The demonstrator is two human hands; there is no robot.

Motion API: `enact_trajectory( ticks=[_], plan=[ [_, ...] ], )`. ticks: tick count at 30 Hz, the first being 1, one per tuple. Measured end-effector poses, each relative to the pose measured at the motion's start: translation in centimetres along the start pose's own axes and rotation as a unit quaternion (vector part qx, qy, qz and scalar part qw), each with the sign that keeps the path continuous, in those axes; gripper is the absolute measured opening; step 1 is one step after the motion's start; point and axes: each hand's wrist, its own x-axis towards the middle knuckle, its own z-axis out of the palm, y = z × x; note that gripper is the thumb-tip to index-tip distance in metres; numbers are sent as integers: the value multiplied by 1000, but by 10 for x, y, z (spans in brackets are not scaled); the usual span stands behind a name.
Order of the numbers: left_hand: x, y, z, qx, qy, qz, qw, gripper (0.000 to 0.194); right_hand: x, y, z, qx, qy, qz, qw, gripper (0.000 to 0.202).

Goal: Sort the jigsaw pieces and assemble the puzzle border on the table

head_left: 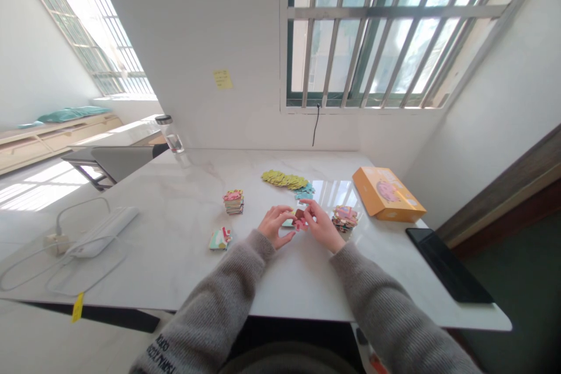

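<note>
A plain white wall stands behind a glossy white marble-veined bench. Bright daylight fills a green-framed window with silver metal bars; at far left, beside a sheer white curtain, is a second barred window, with sunlit patches on the pale, shiny floor below.

I'm seeing open tabletop stretching left beyond one card stack; another stack and the orange box are crowding the right.

The held pieces show brown and pink.
</note>
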Motion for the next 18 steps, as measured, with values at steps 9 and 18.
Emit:
enact_trajectory(
  ticks=[9, 18],
  plan=[
    [1, -4, 0, 20, 21, 12, 1000, 18, -1, -9, 1, 55, -47, 13, 997, 33],
    [1, 0, 0, -16, -14, 19, 1000, 30, -3, -10, 3, 127, -86, 27, 988, 45]
  ],
)
